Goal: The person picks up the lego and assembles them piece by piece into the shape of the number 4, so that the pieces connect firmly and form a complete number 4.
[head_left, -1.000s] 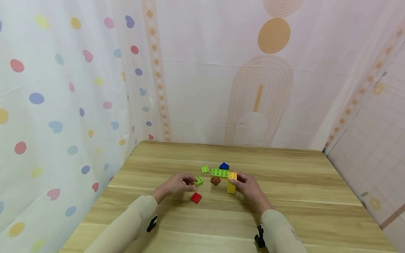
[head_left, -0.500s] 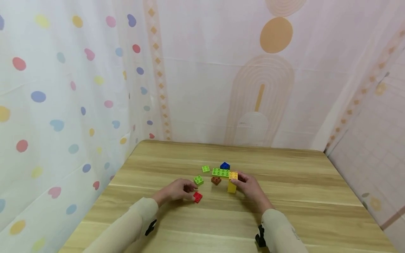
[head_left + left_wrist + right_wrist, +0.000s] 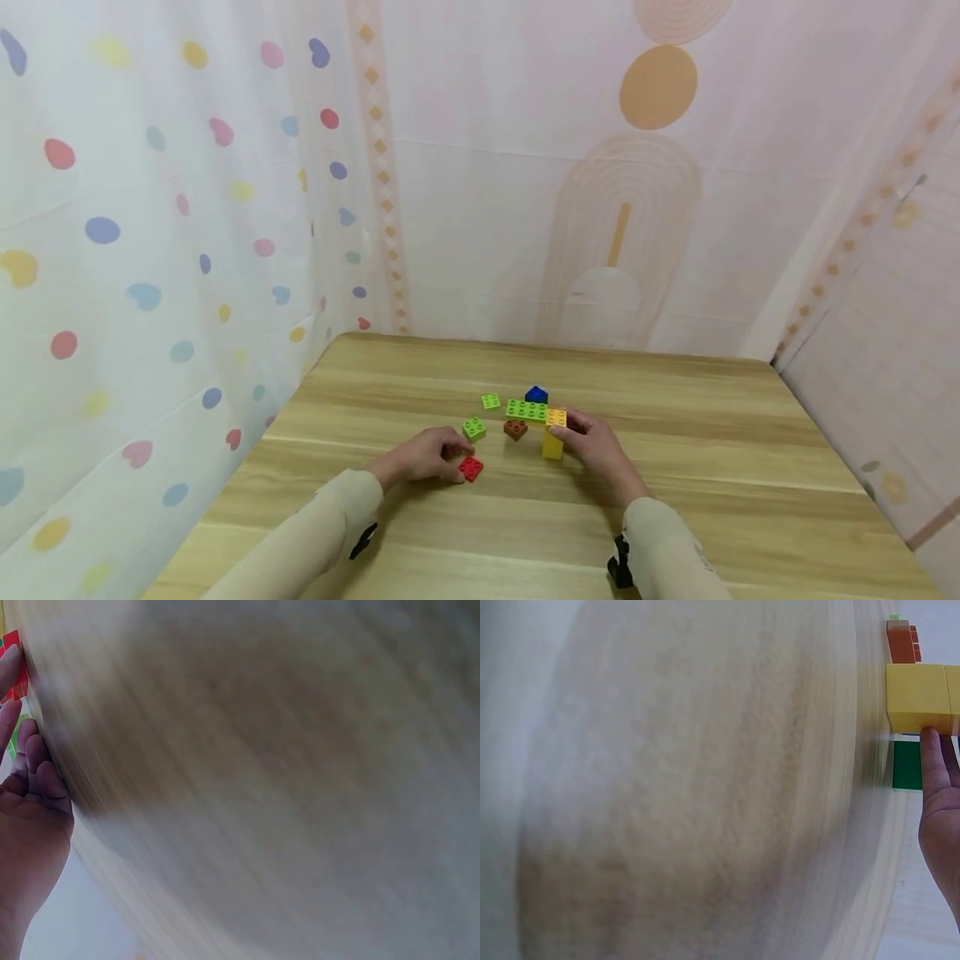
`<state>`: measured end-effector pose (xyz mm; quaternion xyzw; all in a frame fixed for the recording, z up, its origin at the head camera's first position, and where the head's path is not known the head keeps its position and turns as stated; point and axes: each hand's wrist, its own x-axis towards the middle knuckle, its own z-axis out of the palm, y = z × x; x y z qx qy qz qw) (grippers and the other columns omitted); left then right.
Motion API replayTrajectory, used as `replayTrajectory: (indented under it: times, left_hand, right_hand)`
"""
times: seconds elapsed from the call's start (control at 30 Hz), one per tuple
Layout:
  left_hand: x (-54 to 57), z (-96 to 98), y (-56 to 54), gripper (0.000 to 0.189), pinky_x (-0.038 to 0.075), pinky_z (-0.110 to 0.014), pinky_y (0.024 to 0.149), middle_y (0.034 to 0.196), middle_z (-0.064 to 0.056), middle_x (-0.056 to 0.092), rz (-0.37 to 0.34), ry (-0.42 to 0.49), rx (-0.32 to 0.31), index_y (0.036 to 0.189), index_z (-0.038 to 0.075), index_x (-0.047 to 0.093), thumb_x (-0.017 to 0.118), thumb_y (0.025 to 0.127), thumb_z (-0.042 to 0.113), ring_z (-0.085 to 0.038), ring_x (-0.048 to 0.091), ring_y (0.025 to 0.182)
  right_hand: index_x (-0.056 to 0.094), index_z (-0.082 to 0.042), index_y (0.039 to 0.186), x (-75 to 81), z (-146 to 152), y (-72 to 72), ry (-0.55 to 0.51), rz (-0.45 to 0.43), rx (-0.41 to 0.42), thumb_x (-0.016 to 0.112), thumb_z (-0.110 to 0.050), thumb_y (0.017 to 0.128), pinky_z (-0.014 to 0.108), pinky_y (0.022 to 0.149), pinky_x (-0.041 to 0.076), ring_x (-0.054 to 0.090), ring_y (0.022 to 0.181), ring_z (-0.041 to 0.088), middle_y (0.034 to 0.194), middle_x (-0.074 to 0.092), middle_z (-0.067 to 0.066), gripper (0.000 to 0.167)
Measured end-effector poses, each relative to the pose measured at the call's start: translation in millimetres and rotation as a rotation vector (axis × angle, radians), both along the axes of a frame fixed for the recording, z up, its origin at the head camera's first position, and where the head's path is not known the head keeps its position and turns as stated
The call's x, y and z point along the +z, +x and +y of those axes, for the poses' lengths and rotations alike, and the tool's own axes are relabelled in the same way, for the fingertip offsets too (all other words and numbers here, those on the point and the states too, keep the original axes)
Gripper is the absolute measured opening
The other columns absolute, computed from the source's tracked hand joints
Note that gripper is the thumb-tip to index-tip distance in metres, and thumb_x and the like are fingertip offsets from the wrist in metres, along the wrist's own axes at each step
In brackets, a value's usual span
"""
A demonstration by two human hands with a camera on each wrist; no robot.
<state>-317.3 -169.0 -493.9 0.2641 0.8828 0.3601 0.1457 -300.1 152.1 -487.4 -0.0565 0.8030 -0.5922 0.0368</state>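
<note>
My left hand (image 3: pixel 429 456) is at a small red building brick (image 3: pixel 471 468) on the table, with thumb and index finger at its edges. In the left wrist view the thumb overlaps that brick. A green square brick (image 3: pixel 474 429) lies just beyond these fingers. My right hand (image 3: pixel 597 446) grips a tall yellow block stack (image 3: pixel 552 446), studs up, its thumb on the near side. Behind the stack's left side is a long green brick (image 3: pixel 527 409); whether they are joined I cannot tell. A brown brick (image 3: pixel 515 429) sits left of the stack.
A thin light-green square piece (image 3: pixel 491 401) lies further back. Beyond the long green brick stands a pointed blue piece (image 3: pixel 536 394). Everything is on a wood-grain table (image 3: pixel 675 417), with patterned curtains (image 3: pixel 480 233) behind and at the sides.
My left hand has moved from beside the green square brick down to the red brick, which has turned a little. The right hand stays on the yellow stack.
</note>
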Motion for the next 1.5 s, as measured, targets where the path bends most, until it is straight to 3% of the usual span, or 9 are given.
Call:
replayTrajectory:
  times: [0.17, 0.37, 0.7, 1.07, 1.5]
  left_hand:
    - [-2.3, 1.0, -1.2, 0.029, 0.042, -0.035, 0.079, 0.094, 0.003, 0.057, 0.026, -0.032, -0.013, 0.109, 0.013, 0.073, 0.083, 0.082, 0.018, -0.016, 0.049, 0.088]
    - [-1.6, 2.1, -3.0, 0.024, 0.045, -0.036, 0.082, 0.094, 0.004, 0.062, -0.002, -0.005, 0.024, 0.105, 0.014, 0.072, 0.081, 0.084, 0.022, -0.015, 0.053, 0.09]
    - [11.0, 10.8, -2.8, 0.023, 0.047, -0.033, 0.074, 0.088, 0.001, 0.064, -0.051, 0.069, 0.09, 0.101, 0.009, 0.069, 0.081, 0.083, 0.016, -0.015, 0.057, 0.083]
    - [15.1, 25.8, -8.7, 0.031, 0.048, -0.03, 0.069, 0.089, -0.002, 0.066, -0.125, 0.188, 0.18, 0.11, 0.006, 0.067, 0.081, 0.083, 0.01, -0.015, 0.059, 0.083]
    - [15.7, 37.0, -13.4, 0.036, 0.049, -0.029, 0.072, 0.094, -0.004, 0.067, -0.126, 0.31, 0.26, 0.122, 0.003, 0.065, 0.075, 0.089, 0.014, -0.015, 0.06, 0.083]
  right_hand:
    - [0.063, -0.008, 0.133, -0.7, 0, 0.3, -0.007, 0.01, 0.013, 0.067, -0.027, 0.096, 0.042, 0.094, 0.05, 0.061, 0.109, 0.022, 0.123, 0.065, 0.009, 0.042]
    - [0.062, -0.007, 0.134, -1.2, 1, 0.7, -0.006, 0.018, 0.006, 0.068, -0.028, 0.096, 0.042, 0.094, 0.05, 0.061, 0.11, 0.023, 0.124, 0.065, 0.01, 0.043]
    - [0.062, -0.008, 0.134, -1.2, 1, -0.9, 0.037, 0.036, 0.005, 0.069, -0.029, 0.095, 0.041, 0.093, 0.05, 0.061, 0.109, 0.022, 0.123, 0.065, 0.009, 0.045]
    - [0.062, -0.008, 0.134, -1.4, 2, -0.6, 0.038, 0.026, 0.001, 0.068, -0.03, 0.095, 0.042, 0.093, 0.05, 0.06, 0.11, 0.022, 0.125, 0.065, 0.01, 0.045]
    - [0.062, -0.008, 0.134, -2.0, 1, -1.0, 0.025, 0.026, 0.006, 0.068, -0.029, 0.096, 0.042, 0.094, 0.05, 0.061, 0.11, 0.022, 0.124, 0.065, 0.009, 0.045]
